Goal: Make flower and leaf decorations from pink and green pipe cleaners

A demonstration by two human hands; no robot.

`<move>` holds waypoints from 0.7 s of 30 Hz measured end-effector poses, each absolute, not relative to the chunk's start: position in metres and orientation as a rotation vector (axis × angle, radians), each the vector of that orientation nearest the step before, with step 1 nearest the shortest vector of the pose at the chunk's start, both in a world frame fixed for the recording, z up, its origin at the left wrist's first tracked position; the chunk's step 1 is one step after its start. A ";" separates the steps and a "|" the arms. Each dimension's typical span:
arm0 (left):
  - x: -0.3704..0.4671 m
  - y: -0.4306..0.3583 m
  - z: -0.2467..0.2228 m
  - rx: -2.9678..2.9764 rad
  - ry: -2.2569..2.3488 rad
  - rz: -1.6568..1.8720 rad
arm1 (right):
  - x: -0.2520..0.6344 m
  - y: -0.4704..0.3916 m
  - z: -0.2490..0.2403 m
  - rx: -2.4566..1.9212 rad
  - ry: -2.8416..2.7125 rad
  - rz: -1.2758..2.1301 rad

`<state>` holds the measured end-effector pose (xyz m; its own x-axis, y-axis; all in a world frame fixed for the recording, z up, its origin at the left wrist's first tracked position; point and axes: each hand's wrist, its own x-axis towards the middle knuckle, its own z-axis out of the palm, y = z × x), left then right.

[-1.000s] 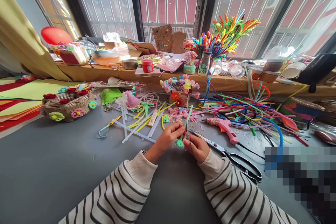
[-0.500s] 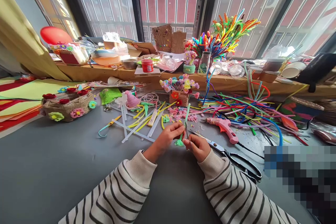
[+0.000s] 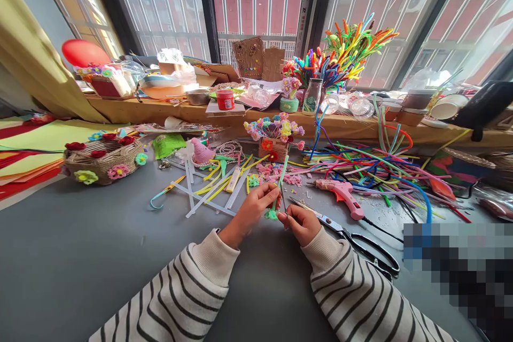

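Near the middle of the grey table, my left hand (image 3: 256, 207) pinches a pale green pipe cleaner (image 3: 284, 170) that stands nearly upright, with a green fluffy flower shape (image 3: 271, 215) at its lower end. My right hand (image 3: 301, 223), just to the right, has its fingers closed on a thin dark tool (image 3: 284, 200) whose tip reaches up beside the green stem. What kind of tool it is cannot be made out. Large scissors (image 3: 340, 230) lie right of my right hand, and a pink glue gun (image 3: 344, 196) lies beyond them.
Pipe cleaners (image 3: 380, 171) heap at the right. Clear glue sticks (image 3: 190, 187) and yellow strips lie left of my hands. A woven basket with flowers (image 3: 105, 163) stands far left; a small flower box (image 3: 273, 147) stands behind my hands. Jars and cups line the sill.
The green stem and its flower shape have shifted slightly left. The thin tool now leans left at its tip and stands a little more apart from the flower shape.
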<state>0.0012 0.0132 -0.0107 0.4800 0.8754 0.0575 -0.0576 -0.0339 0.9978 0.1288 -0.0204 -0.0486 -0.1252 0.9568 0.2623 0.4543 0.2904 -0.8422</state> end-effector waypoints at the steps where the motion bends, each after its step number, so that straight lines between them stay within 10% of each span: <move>1: 0.001 0.013 -0.011 1.416 0.759 0.882 | 0.129 -0.021 -0.048 -1.295 -1.722 0.761; 21: 0.000 0.011 -0.008 1.316 0.692 0.854 | 0.128 -0.021 -0.047 -1.272 -1.691 0.752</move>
